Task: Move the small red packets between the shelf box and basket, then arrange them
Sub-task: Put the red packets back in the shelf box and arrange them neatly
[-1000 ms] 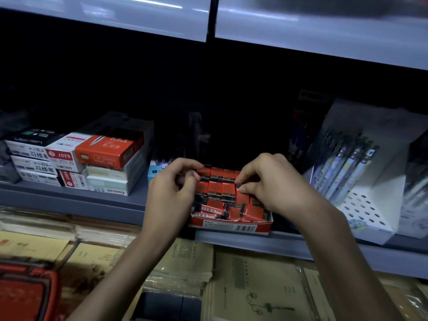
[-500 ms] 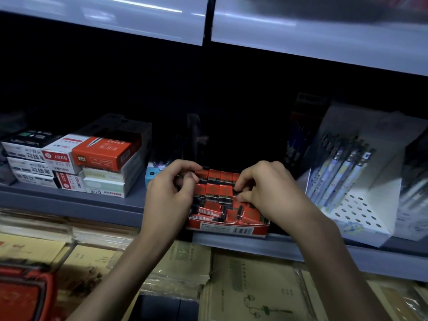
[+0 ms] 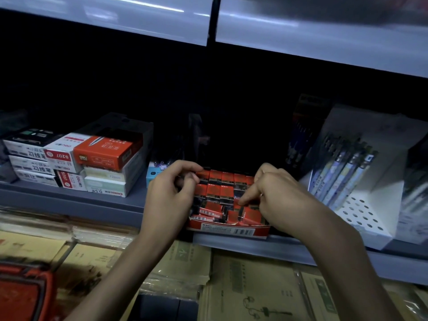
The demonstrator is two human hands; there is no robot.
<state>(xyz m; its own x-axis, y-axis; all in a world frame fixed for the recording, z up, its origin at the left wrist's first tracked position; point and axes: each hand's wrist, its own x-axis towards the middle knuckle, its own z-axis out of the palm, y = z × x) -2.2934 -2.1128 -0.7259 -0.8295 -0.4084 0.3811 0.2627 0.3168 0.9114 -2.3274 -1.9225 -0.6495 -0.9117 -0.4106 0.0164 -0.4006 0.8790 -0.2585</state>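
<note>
Watching the head cam feed here and both hands are right in the shelf box point(image 3: 228, 230), which sits on the front lip of the shelf point(image 3: 76, 200). The small red packets point(image 3: 222, 183) are all in that box between the two hands: neat upright rows at the far side, a loose tumbled bunch at the near side by the wrists. The left hand point(image 3: 169, 200) is curled, with thumb and forefinger pinching the end packet of the far row, just off its fingertips. The right hand point(image 3: 278, 198) is bunched up too, one fingertip poked down onto the packets around the middle of the box. I honestly can't tell if it's actually got one pinched or is just pressing. The red basket point(image 3: 23, 290) is way down below and outside the left forearm, well apart from the box, and I can't see into it. A stack of stationery boxes point(image 3: 92, 163) sits out past the left hand, and a white pen holder point(image 3: 361, 212) full of pens is just beyond the right hand. Brown paper packs point(image 3: 250, 286) lie under both forearms.
</note>
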